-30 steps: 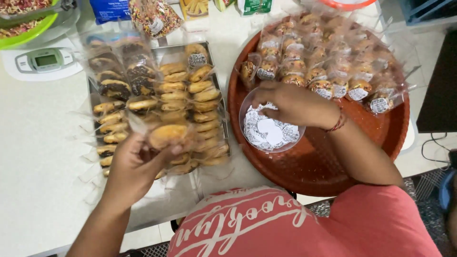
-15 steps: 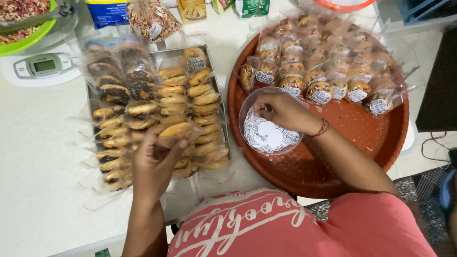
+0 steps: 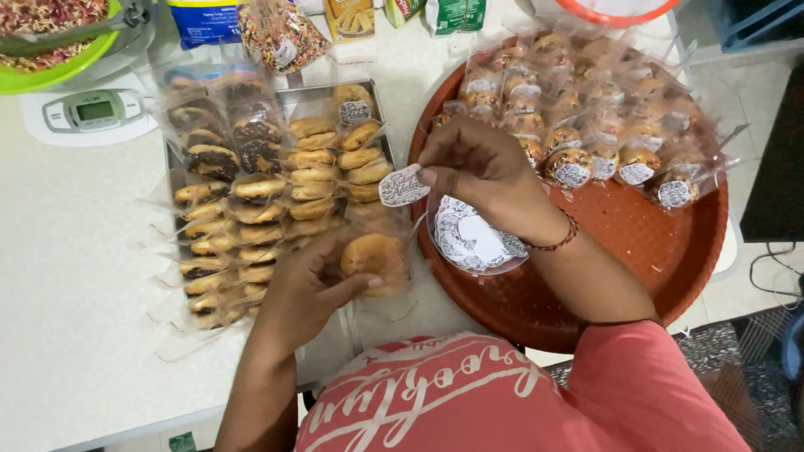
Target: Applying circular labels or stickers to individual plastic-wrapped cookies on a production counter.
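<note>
Left hand point(image 3: 314, 285) grips a bagged round cookie point(image 3: 373, 259) over the metal tray's point(image 3: 331, 94) near edge. Right hand point(image 3: 481, 167) pinches a white label sticker point(image 3: 403, 186), long axis horizontal, pointing left, just above the cookie.

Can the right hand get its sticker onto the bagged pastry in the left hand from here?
Probably yes: right hand pinches the sticker just above the bagged pastry in the left hand, nothing between them.
</note>
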